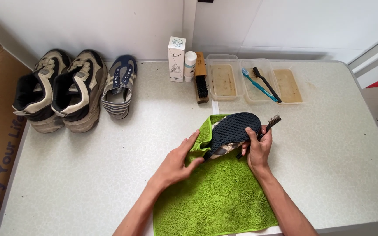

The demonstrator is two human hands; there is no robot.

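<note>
Green towel [217, 201] lies nearest, overhanging the table's [88, 175] front edge, likely to catch dirt. On its far end, the left hand [178, 161] rests with fingers spread, propping the dark shoe [232, 131] sole-up. The right hand [257, 148] curls shut around that shoe's edge and a small brush [272, 122]. Bare tabletop spreads on both sides of the towel.

My table [88, 175] carries a green towel [215, 196], three shoes [77, 89] at the back left, a white box [176, 59], a brush [201, 83] and trays [224, 78].
</note>
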